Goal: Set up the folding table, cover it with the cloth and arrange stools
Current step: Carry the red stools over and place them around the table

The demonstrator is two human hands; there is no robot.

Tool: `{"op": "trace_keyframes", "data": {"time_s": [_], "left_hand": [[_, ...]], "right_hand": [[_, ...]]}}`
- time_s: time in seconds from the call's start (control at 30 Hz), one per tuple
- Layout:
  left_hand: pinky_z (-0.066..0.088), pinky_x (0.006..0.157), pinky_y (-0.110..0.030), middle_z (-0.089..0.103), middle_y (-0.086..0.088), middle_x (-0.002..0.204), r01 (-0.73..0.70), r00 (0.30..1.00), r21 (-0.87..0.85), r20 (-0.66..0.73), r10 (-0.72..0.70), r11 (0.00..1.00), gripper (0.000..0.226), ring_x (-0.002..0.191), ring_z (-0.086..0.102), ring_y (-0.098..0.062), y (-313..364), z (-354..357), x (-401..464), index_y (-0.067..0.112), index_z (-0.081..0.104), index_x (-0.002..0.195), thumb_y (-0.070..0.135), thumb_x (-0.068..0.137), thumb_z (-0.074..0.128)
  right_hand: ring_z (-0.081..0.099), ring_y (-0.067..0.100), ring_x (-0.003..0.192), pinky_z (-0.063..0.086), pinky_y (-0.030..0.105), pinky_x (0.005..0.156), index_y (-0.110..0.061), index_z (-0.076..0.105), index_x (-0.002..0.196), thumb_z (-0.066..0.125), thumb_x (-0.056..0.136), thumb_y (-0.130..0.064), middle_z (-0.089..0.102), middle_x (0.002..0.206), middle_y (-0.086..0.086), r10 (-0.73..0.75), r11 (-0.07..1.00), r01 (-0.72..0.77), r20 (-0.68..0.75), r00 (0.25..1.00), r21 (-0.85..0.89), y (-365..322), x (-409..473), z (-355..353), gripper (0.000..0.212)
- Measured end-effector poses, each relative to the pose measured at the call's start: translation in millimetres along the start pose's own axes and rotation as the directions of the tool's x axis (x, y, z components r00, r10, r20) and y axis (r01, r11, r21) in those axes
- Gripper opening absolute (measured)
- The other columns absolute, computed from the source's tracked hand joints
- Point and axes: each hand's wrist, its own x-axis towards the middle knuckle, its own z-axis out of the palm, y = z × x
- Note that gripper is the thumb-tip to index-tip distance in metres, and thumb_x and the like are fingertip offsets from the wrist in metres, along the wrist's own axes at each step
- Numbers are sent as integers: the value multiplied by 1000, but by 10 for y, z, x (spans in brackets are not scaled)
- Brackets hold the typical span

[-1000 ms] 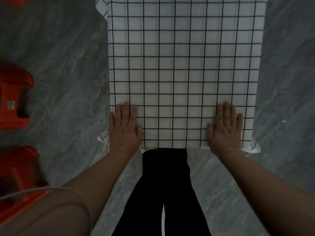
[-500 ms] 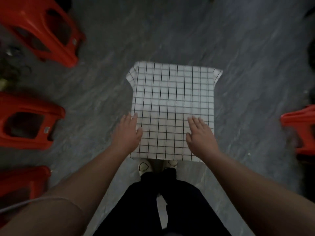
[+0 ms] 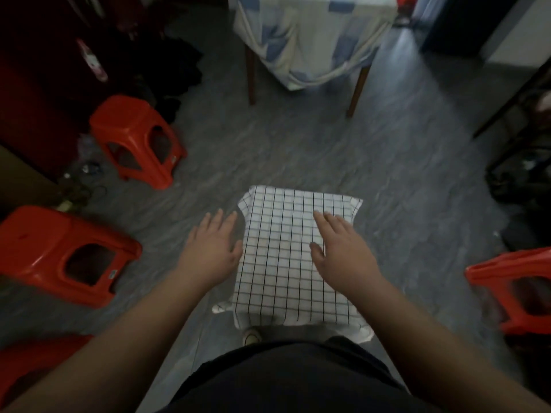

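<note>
The small folding table stands in front of me, fully covered by a white cloth with a black grid; its corners hang over the edges. My left hand hovers with straight fingers beside the cloth's left edge, over the floor. Above the right part of the cloth my right hand is held flat, fingers spread, holding nothing. Red plastic stools stand around: one at the far left, one at the near left, one at the bottom left corner and one at the right edge.
A larger table draped in a blue and white cloth stands further ahead on brown legs. Dark clutter and cables lie at the far left by a dark red cabinet. Dark objects sit at the right. Grey floor surrounds the small table.
Both hands have lifted off the cloth and drawn back. The view has risen and pulled away, so the table looks smaller and more stools and the far table show.
</note>
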Motion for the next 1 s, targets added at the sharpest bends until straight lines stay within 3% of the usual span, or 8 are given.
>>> {"op": "trace_keyframes", "data": {"time_s": [0.3,0.57,0.83,1.0], "left_hand": [[13,122,-48,14,-5,166,228,969,12,-101,-226,974,68,153,8,-29,523,-185,-504,27,13,159,52,100,35],[10,124,-47,8,-4,167,428,897,-45,-102,-431,902,68,154,2,-26,1000,97,-1384,29,9,159,53,100,34],[14,122,-46,9,-4,167,660,734,-126,-98,-671,740,70,154,4,-27,697,238,-2428,28,9,159,54,100,36],[14,121,-45,12,-5,167,724,656,-190,-107,-747,663,70,153,8,-29,285,319,-2992,26,13,159,51,99,39]], "right_hand": [[3,20,155,10,40,125,-25,6,161,33,104,-45,10,168,0,-244,966,244,7,970,-90,180,-57,-356,67],[0,20,155,11,41,125,-25,3,161,31,104,-45,6,169,0,-502,851,515,130,855,-102,217,-294,-321,67],[4,19,155,16,40,124,-25,5,161,32,103,-45,10,168,-1,-692,701,711,186,698,-57,-479,-643,-118,67],[8,20,154,19,40,124,-23,10,160,35,103,-44,12,168,1,-770,603,795,213,601,-64,-1186,-912,90,66]]}}
